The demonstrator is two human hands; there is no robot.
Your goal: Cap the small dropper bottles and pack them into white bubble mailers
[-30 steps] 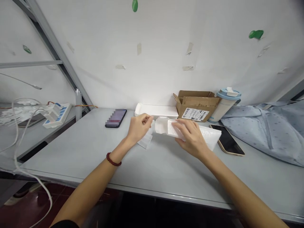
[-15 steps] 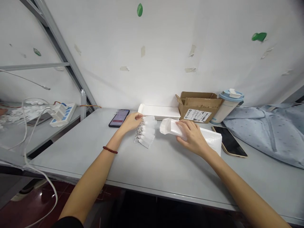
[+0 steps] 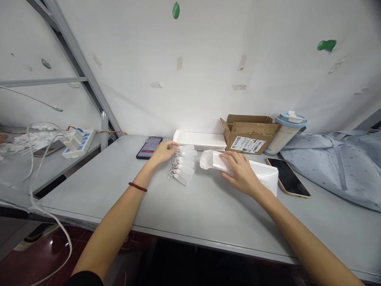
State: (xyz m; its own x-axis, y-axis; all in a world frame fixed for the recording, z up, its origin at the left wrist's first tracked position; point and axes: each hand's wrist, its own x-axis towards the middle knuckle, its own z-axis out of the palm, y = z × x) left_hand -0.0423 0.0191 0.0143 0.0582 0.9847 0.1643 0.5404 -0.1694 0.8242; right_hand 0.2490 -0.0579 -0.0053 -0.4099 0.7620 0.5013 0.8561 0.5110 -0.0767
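Observation:
My left hand (image 3: 164, 151) is closed in a pinch at the looped end of the topmost of several small translucent white tags (image 3: 183, 171). They lie overlapping in a column on the grey table, their thin string loops pointing left. My right hand (image 3: 239, 170) grips a white padded envelope (image 3: 216, 162) between thumb and fingers; its flap end is folded back and faces the tags. A second white padded envelope (image 3: 266, 176) lies partly hidden under my right hand and wrist. Behind the tags lies a stack of white envelopes (image 3: 202, 140) against the wall.
A phone with a lit screen (image 3: 149, 147) lies left of my left hand. At the back right stand an open cardboard box (image 3: 250, 133) and a blue-lidded cup (image 3: 285, 133). A dark phone (image 3: 288, 178) and pale blue fabric (image 3: 330, 167) lie farther right. A power strip (image 3: 80, 143) sits at left.

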